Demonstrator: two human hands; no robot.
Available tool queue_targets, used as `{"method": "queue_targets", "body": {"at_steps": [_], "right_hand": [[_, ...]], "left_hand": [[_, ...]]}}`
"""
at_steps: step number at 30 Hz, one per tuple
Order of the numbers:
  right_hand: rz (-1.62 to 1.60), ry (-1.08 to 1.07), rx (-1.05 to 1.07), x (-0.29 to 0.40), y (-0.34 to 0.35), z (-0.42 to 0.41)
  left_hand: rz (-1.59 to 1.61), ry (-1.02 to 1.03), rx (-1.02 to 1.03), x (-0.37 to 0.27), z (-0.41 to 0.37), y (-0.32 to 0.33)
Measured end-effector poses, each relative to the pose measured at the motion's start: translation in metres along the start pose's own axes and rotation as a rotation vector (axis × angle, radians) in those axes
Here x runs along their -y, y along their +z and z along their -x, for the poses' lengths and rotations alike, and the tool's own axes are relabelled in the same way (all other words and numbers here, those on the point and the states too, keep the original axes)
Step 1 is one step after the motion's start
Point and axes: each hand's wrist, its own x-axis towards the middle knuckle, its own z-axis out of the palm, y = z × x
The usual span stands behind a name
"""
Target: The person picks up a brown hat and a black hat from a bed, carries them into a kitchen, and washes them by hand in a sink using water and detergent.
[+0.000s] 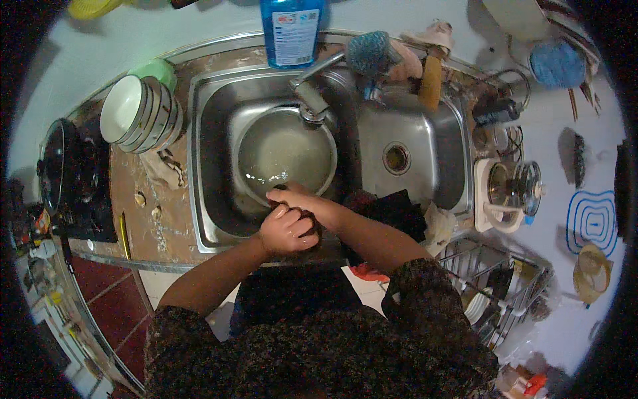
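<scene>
My left hand (288, 232) is curled into a wet fist at the front edge of the left sink basin (214, 209). It grips a small dark brown thing (312, 223), mostly covered by the fingers; what it is, I cannot tell. Just beyond it, my right hand (295, 198) crosses over from the right, its fingers bent round dark material as well. Both hands are close together. Past them, a round metal basin (241, 172) of cloudy water stands in the sink under the faucet (313, 102).
Stacked bowls (122, 109) stand left of the sink, near a gas stove (89, 199). Behind is a blue bottle (291, 37) with a label. The right sink basin (371, 134) has a drain; a black cloth (398, 214) hangs over its front. A glass kettle (513, 189) stands at right.
</scene>
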Motion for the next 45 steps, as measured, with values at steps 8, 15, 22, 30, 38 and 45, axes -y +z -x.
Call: {"method": "queue_targets", "body": {"at_steps": [8,15,22,30,38,45], "right_hand": [[0.042,-0.024,-0.096,-0.005,0.001,-0.012],[-0.336,0.141,-0.062,-0.003,0.003,-0.008],[0.821,-0.362,-0.617,0.035,-0.002,0.043],[0.727,-0.671,-1.129,0.008,-0.071,0.11],[1.013,0.15,-1.409,-0.055,-0.093,0.191],[1.076,0.306,-1.381,-0.065,-0.074,0.181]], "left_hand": [[0.106,-0.002,0.031,0.011,-0.008,-0.015],[0.461,-1.144,-0.43,0.011,0.004,-0.018],[1.655,-1.658,-0.818,0.045,0.01,-0.065],[1.777,-1.854,-0.774,0.03,0.028,-0.068],[1.847,-1.878,-0.667,0.029,0.061,-0.086],[1.821,-1.77,-0.49,0.034,0.077,-0.123]]}}
